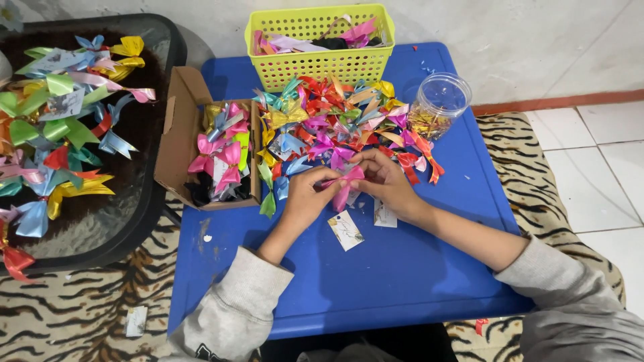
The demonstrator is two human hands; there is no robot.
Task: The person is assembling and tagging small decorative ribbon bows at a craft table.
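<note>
— Where is the shiny pink ribbon bow (347,182) sitting?
— Mid-frame, over the blue plastic table (402,268), between both hands.
— Gripping it?
— Left hand (307,198) and right hand (384,179) are both pinching it, fingers closed.

Soft, even daylight filled the scene, bright and free of harsh shadows. Faint sheen showed on the blue table (402,268), focus stayed sharp, and lines bowed slightly near the edges.

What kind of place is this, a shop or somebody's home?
Probably a home used as a craft corner. A low blue table sits on a tiger-striped rug over tiled floor, and both hands, left hand and right hand, hold a pink ribbon bow.
</note>
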